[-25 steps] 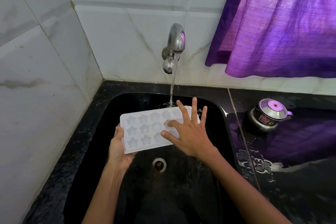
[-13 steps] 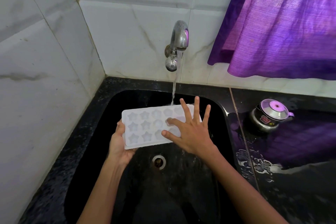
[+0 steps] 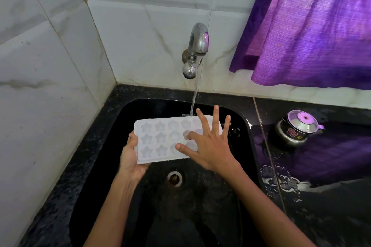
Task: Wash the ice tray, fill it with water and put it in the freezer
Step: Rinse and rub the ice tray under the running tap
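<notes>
The star-mould ice tray (image 3: 166, 139) lies over the sink (image 3: 140, 196), long axis left to right. The left hand (image 3: 131, 156) grips its left end; the right hand (image 3: 208, 146), fingers spread, presses its right half under the tap (image 3: 197, 46).

White ice tray (image 3: 160, 140) with star-shaped cells held over black sink (image 3: 200, 206). Left hand (image 3: 131, 158) grips tray's left edge. Right hand (image 3: 210, 146), fingers spread, rests on tray's right part. Water stream (image 3: 195, 96) from tap (image 3: 195, 50) lands at tray's far edge. Steel pot (image 3: 297, 128) on black desk (image 3: 331, 216), right of sink. Purple curtain (image 3: 311, 26) above.
</notes>
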A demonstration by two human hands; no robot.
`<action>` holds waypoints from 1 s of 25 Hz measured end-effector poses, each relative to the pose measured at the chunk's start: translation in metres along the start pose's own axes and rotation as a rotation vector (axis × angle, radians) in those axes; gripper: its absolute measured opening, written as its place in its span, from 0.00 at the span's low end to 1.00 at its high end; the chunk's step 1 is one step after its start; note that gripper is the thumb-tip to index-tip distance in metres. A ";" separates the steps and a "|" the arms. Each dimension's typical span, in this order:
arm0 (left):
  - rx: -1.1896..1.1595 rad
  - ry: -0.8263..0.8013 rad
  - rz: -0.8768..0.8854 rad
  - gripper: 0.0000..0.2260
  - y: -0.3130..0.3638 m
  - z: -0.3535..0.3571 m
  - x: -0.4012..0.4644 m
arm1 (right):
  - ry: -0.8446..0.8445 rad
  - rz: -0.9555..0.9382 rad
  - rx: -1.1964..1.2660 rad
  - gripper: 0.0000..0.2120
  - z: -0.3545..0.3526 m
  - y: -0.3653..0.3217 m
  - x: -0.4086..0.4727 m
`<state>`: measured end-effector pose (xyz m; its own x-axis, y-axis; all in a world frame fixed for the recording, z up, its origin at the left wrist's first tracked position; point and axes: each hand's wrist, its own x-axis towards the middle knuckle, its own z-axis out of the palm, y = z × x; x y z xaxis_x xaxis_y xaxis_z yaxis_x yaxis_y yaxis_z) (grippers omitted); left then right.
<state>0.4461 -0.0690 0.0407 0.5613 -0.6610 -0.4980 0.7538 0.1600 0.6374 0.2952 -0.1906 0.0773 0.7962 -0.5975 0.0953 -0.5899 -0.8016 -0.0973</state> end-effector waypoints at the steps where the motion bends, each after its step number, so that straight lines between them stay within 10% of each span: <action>1: 0.001 0.002 -0.004 0.21 -0.001 0.000 -0.001 | -0.011 -0.015 0.005 0.39 0.000 -0.001 0.000; 25: -0.047 -0.015 -0.031 0.22 0.002 0.000 0.002 | -0.129 -0.057 0.072 0.24 -0.008 0.005 -0.029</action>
<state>0.4488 -0.0698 0.0412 0.5327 -0.6770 -0.5079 0.7860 0.1733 0.5935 0.2687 -0.1774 0.0820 0.8416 -0.5395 -0.0244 -0.5355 -0.8279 -0.1665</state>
